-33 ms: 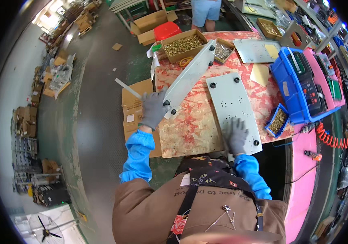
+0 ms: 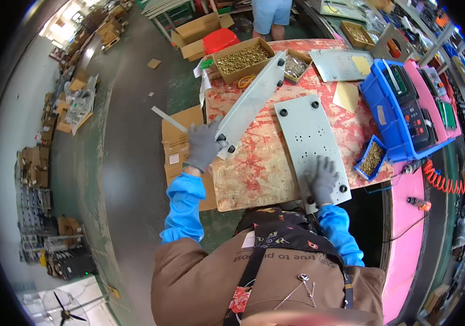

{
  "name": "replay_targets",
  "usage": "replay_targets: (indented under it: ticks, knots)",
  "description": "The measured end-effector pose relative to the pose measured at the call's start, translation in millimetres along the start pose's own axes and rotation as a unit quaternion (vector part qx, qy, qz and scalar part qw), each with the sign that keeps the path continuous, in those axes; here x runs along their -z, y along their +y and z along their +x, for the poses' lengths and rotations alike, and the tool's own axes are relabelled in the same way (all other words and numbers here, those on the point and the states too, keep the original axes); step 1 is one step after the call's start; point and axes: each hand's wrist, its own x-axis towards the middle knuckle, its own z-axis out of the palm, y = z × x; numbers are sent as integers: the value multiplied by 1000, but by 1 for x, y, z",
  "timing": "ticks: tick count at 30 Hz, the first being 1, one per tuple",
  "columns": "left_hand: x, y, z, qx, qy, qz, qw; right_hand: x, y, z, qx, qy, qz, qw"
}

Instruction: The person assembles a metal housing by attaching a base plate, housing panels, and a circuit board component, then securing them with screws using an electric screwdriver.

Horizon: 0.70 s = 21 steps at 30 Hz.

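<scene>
My left hand [image 2: 204, 145], in a grey glove, is closed on the near end of a long grey metal panel [image 2: 249, 104] at the table's left side. Black round feet sit along that panel, two of them close to my fingers; its far end lies by the boxes of hardware. My right hand [image 2: 323, 178], also gloved, rests with fingers spread on a second, flat grey metal panel [image 2: 310, 133]. This one has small holes and a black foot at each corner; the near left foot [image 2: 310, 201] shows beside my wrist.
The red-worn table [image 2: 254, 174] carries a box of brass-coloured fasteners [image 2: 243, 58], a box of silvery fasteners [image 2: 296, 66] and a small blue bin [image 2: 372, 158]. A blue crate [image 2: 387, 117] stands right. A power screwdriver [image 2: 419, 204] lies on the pink surface. Another person [image 2: 271, 16] stands beyond.
My right hand has slid slightly right on the flat panel, uncovering the foot at its near left corner. My left hand stays at the long panel's end.
</scene>
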Motion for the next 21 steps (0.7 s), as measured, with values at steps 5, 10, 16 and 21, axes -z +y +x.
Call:
replay_targets:
  ticks: [5,10,16,21]
  knots:
    - [14,-2,18,22,-120,-76,990,4,75,0,-78,6,66,995]
    - [-46,72,-12,10,8,-417,909,-7,88,-20,-189,21,82,978]
    - [-182,156,-14,345,-232,-688,595,-15,96,-33,-340,53,249,905]
    - [-193,186,21,443,-257,-681,524,-2,115,-21,-314,-15,224,923]
